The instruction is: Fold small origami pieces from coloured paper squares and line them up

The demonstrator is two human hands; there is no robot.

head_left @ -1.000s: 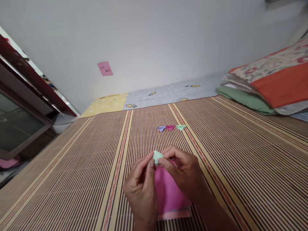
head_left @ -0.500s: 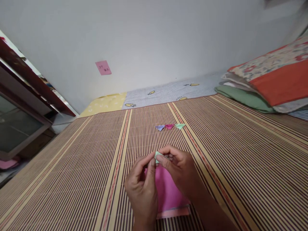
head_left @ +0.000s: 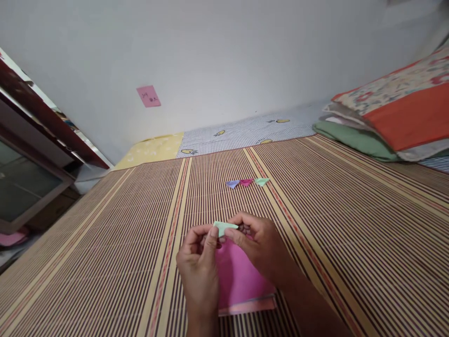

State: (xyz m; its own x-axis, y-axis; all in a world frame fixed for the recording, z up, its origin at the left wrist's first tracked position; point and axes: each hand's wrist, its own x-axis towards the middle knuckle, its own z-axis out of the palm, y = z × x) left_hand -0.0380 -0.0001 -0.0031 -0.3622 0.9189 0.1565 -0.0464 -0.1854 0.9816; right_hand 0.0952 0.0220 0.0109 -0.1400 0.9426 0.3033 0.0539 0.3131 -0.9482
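A small piece of light green folded paper (head_left: 224,227) is pinched between both hands at the lower middle of the view. My left hand (head_left: 199,262) grips its left end between thumb and fingers. My right hand (head_left: 261,248) holds the right part the same way, its thumb lying over the lower edge. Beneath the hands lies a stack of pink paper (head_left: 242,281), partly covered by them. Farther off on the mat sit three small folded paper triangles in a row: a lilac one (head_left: 233,184), a magenta one (head_left: 246,182) and a green one (head_left: 261,181).
A striped bamboo mat (head_left: 115,243) covers the surface. Folded bedding (head_left: 403,117) is piled at the right. Behind the mat runs checked fabric (head_left: 238,133) beside yellow fabric (head_left: 154,147). A pink note (head_left: 148,96) sticks to the wall; a glass-fronted cabinet (head_left: 24,187) stands left.
My left hand has shifted left, away from my right hand. More of the green paper now shows between them, as a longer strip. The triangles on the mat stay put.
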